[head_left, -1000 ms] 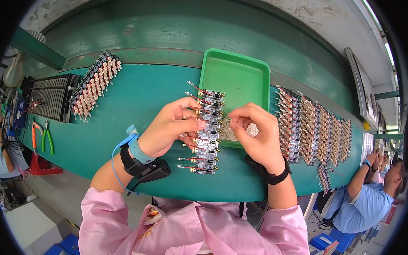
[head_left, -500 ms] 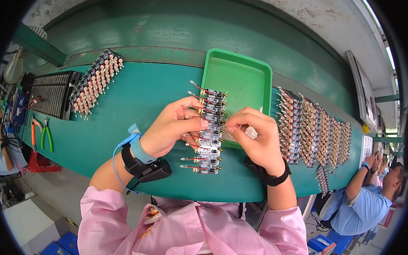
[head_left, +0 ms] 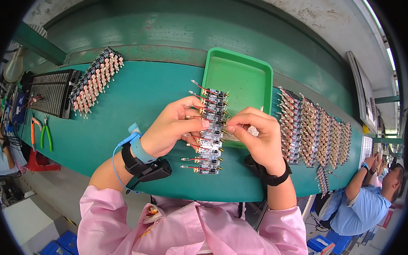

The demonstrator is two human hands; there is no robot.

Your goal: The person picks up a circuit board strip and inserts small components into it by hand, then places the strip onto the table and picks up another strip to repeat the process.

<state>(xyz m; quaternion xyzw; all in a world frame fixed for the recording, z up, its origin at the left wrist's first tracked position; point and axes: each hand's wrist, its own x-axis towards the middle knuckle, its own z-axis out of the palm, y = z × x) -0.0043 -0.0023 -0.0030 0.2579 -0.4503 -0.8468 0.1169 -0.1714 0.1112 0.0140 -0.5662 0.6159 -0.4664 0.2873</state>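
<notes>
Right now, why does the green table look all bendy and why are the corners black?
Head view: the fisheye lens curves the green bench and the wall toward the rim and leaves black corners. The middle stays sharp: left hand, right hand and the strip of small circuit boards between them. Light is soft, shadows faint; the green tray shows little glare.

The fingers point(head_left: 199, 123) hide the middle of the circuit-board strip point(head_left: 211, 148); its parts are too small to tell.

Head-worn fisheye, steeply down, near.
</notes>
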